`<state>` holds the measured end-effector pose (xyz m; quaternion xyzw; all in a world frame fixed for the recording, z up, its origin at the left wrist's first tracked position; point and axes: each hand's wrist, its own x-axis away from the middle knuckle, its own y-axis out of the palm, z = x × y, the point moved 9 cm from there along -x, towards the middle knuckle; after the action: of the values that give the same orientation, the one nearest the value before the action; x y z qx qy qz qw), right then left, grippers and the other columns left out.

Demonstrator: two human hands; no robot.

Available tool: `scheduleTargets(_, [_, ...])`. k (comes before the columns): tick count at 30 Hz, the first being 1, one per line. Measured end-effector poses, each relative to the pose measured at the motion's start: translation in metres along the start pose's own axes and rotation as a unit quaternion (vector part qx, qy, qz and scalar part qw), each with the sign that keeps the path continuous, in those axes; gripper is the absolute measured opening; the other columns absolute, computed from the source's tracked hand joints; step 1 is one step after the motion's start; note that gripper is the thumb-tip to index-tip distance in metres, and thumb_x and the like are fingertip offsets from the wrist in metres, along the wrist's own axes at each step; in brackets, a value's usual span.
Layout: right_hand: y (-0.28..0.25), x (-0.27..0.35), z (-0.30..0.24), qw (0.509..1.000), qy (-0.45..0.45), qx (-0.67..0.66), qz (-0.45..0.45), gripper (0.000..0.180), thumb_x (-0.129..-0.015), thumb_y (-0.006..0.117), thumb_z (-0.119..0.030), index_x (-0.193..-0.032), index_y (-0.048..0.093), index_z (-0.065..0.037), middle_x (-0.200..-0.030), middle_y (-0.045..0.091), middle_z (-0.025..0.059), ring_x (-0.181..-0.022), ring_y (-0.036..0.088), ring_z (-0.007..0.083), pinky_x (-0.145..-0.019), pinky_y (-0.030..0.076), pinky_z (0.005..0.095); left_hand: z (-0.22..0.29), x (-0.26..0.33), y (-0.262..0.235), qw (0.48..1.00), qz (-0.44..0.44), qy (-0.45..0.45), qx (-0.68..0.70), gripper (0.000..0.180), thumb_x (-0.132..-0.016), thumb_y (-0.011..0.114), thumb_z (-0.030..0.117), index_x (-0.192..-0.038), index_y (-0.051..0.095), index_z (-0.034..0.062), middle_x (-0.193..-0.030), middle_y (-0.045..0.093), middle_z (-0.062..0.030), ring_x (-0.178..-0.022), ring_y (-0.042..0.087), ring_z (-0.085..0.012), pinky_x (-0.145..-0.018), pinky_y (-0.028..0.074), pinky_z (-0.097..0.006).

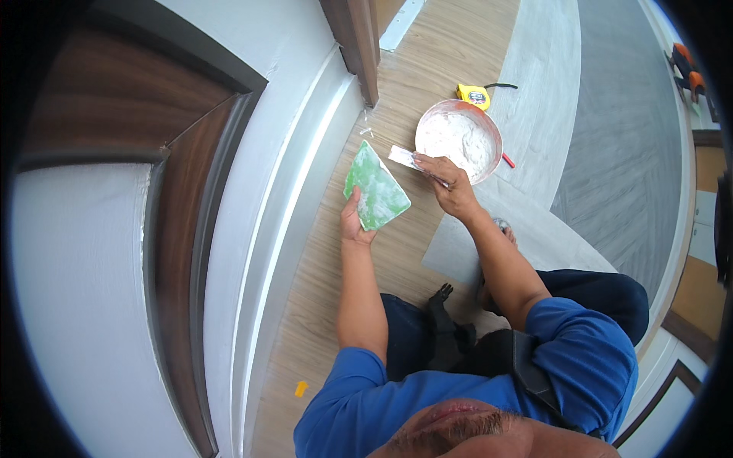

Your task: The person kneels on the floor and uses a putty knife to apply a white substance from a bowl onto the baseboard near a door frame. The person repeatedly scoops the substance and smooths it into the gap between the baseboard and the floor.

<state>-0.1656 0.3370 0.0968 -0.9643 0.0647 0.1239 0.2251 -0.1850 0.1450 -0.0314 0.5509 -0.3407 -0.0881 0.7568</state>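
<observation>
My left hand (pixel 356 223) grips a green flat spreader (pixel 379 189) smeared with white paste, held up at an angle above the wood-look floor. My right hand (pixel 452 188) is closed around a putty knife (pixel 402 157) whose blade is coated white; the handle is mostly hidden by my fingers. The blade points left toward the spreader, with a small gap between them. Just beyond my right hand stands a round bowl (pixel 459 105), stained pinkish at the rim and holding thick white putty (pixel 458 142).
A yellow tape measure (pixel 473 96) lies behind the bowl, and a thin red object (pixel 508 160) beside it. On the left run a pale wall, a white baseboard (pixel 286 217) and a brown door frame (pixel 359 46). Grey sheets (pixel 538 107) cover flooring at right.
</observation>
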Motion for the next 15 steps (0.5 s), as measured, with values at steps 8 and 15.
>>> scheduleTargets(8, [-0.004, 0.001, 0.064, 0.972, 0.233, -0.016, 0.039, 0.023, -0.091, 0.062, -0.004, -0.112, 0.07, -0.002, -0.109, 0.072, 0.0179, -0.096, 0.069, 0.0324, -0.087, 0.053, 0.0377, 0.01, 0.004, 0.002, 0.999, -0.045, 0.011, -0.011, 0.053, -0.096, 0.064, 0.023, -0.14, 0.046, -0.0015, -0.13, 0.061, -0.0181, -0.117, 0.062, -0.0318, -0.1, 0.051, -0.046])
scheduleTargets(15, [0.033, -0.092, 0.025, 0.975, 0.028, 0.219, -0.023, 0.033, -0.079, 0.06, 0.001, -0.109, 0.072, -0.004, -0.116, 0.069, 0.0163, -0.107, 0.064, 0.0346, -0.093, 0.051, 0.0404, 0.004, 0.003, -0.021, 0.998, -0.05, -0.006, -0.042, 0.054, -0.092, 0.067, 0.02, -0.138, 0.048, -0.002, -0.126, 0.063, -0.0189, -0.112, 0.064, -0.0331, -0.098, 0.053, -0.047])
